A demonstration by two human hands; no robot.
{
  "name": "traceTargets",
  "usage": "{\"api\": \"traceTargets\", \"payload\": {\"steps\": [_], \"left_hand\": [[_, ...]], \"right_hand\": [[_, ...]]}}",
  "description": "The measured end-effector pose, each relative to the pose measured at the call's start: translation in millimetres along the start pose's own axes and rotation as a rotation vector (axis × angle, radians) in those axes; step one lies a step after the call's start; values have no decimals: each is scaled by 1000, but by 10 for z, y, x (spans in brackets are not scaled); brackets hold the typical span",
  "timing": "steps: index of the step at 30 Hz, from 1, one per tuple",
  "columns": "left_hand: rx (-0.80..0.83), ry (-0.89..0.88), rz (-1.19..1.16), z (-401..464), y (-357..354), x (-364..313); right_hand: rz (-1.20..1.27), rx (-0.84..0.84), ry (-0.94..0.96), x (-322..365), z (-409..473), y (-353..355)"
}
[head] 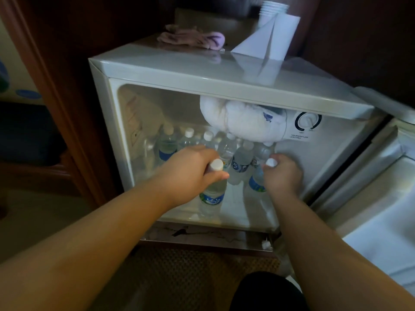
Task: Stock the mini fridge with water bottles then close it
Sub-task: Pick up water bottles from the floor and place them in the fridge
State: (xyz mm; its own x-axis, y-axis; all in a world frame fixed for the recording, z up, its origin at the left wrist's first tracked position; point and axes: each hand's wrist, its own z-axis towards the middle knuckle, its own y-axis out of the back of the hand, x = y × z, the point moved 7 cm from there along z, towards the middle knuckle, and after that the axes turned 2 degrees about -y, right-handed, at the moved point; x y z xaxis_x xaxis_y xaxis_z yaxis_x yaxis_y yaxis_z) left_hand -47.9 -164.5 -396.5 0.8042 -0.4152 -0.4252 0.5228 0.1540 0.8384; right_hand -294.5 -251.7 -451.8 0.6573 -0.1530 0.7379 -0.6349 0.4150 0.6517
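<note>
Inside the open fridge [125, 122], a row of bottles [167, 142] stands at the back, caps up. In front, the left hand [190, 171] is wrapped tight around the neck of a water bottle [212, 194] standing on the fridge floor. Further right, the right hand [281, 173] pinches the top of another bottle [257, 182]. These look full, so they are probably heavy, and the thin plastic may squish. Holding near the cap seems safest. The door [381, 198] hangs open on the right.
</note>
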Motion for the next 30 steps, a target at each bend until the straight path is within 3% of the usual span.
{"api": "traceTargets", "payload": {"steps": [15, 28, 30], "left_hand": [[-86, 167, -94, 503, -598, 127], [-98, 186, -199, 885, -1179, 17], [-108, 192, -174, 935, -1236, 13]], "right_hand": [[66, -159, 18, -62, 70, -160], [173, -100, 69, -205, -223, -60], [154, -69, 9, -254, -322, -27]]}}
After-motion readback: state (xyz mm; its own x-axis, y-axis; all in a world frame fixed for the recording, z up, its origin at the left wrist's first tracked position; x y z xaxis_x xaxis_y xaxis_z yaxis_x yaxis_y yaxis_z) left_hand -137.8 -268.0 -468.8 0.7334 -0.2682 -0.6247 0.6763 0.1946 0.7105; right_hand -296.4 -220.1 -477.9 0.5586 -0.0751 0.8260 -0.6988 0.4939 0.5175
